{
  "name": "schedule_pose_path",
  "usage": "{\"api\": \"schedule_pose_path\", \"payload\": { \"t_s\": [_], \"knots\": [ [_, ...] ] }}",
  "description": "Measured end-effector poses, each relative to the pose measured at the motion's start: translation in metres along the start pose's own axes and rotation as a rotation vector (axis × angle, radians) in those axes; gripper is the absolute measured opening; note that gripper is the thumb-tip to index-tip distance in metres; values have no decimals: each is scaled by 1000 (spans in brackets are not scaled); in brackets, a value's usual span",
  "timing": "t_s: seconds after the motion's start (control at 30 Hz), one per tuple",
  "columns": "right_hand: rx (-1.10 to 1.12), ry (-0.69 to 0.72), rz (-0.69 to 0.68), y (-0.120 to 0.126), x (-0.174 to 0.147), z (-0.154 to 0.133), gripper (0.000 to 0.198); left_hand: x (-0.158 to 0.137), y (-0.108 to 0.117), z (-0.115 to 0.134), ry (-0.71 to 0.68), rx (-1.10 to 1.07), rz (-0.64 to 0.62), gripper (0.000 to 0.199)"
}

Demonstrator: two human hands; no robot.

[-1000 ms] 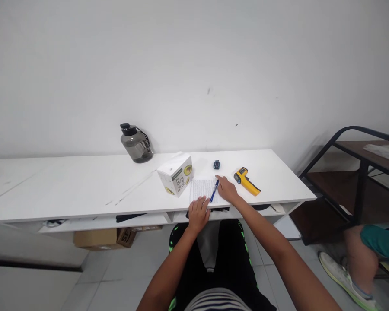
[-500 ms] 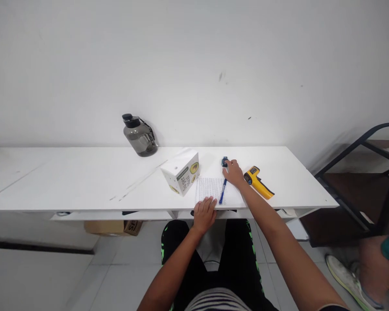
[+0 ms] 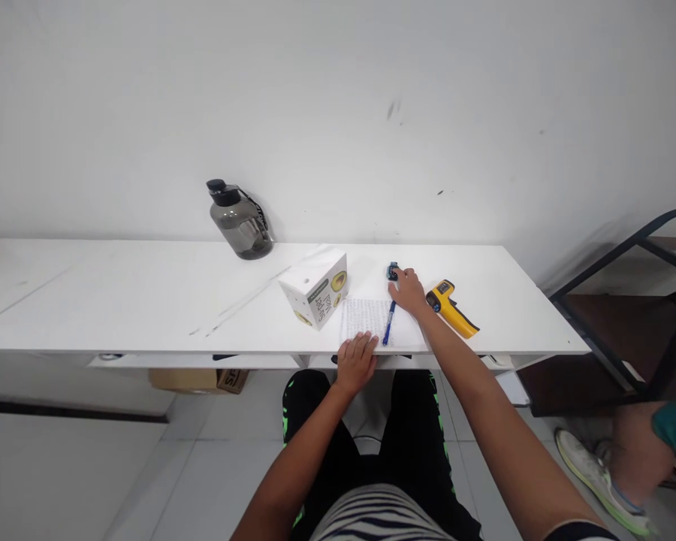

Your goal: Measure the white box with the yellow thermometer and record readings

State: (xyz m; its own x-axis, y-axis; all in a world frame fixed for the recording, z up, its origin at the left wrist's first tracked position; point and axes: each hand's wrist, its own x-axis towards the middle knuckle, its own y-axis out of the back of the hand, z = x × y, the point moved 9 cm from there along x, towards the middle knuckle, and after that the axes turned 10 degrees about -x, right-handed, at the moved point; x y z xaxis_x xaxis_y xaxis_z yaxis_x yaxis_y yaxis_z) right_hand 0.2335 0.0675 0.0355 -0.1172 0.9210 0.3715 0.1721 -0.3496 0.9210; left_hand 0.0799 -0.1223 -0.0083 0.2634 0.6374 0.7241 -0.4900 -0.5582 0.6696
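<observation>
My left hand (image 3: 356, 364) rests at the table's front edge, fingers lying flat on the lower left of a handwritten sheet of paper (image 3: 363, 315). My right hand (image 3: 408, 290) reaches to a small dark blue-teal device (image 3: 393, 272) beyond the paper; a fingertip touches it, and I cannot make out the device's kind. A blue pen (image 3: 389, 324) lies on the sheet, its top end just below my right hand. To the right of that hand lies a yellow and black infrared thermometer gun (image 3: 454, 309). Left of the sheet stands a white folded card (image 3: 321, 293) with avocado pictures.
A grey see-through water bottle (image 3: 241, 224) stands at the back of the white table (image 3: 118, 300), near the wall. Below is a cardboard box (image 3: 197, 380). At the right are a black metal frame (image 3: 614, 263) and another person's leg and shoe (image 3: 597, 477).
The view has tilted slightly, so the table sits higher in the picture. My right hand stays at the small device, its fingers shifted slightly. My left hand keeps its place on the paper.
</observation>
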Motion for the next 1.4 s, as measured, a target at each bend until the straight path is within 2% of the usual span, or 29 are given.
{"api": "schedule_pose_path", "payload": {
  "t_s": [0.27,0.5,0.7,0.8,0.87,0.97,1.03,1.13,1.23,1.33,1.4],
  "knots": [
    [37,-20,0,3,-1,1,46,-1,-3,-1,8,6,-21,37],
    [32,-25,-28,3,-1,1,46,2,5,3,-18,-11,33,38],
    [53,-28,-4,3,0,0,47,1,3,2,-3,-18,7,39],
    [172,-28,82,19,-5,-1,49,0,-1,-1,32,-43,-46,39],
    [238,-34,182,39,-16,1,44,1,-1,-2,52,-65,-85,40],
    [170,-72,320,75,-44,16,39,4,3,1,65,-102,-145,44],
    [40,-172,305,90,-66,36,37,6,8,3,79,-149,-191,51],
    [-162,-376,95,91,-93,74,52,10,20,9,98,-266,-227,65],
    [-223,-424,-146,75,-107,94,72,21,43,8,172,-373,-120,64],
    [-185,-393,-277,61,-107,96,70,33,77,-21,383,-375,171,62],
    [-144,-384,-325,55,-106,94,67,38,98,-51,544,-331,359,74]
  ]
}}
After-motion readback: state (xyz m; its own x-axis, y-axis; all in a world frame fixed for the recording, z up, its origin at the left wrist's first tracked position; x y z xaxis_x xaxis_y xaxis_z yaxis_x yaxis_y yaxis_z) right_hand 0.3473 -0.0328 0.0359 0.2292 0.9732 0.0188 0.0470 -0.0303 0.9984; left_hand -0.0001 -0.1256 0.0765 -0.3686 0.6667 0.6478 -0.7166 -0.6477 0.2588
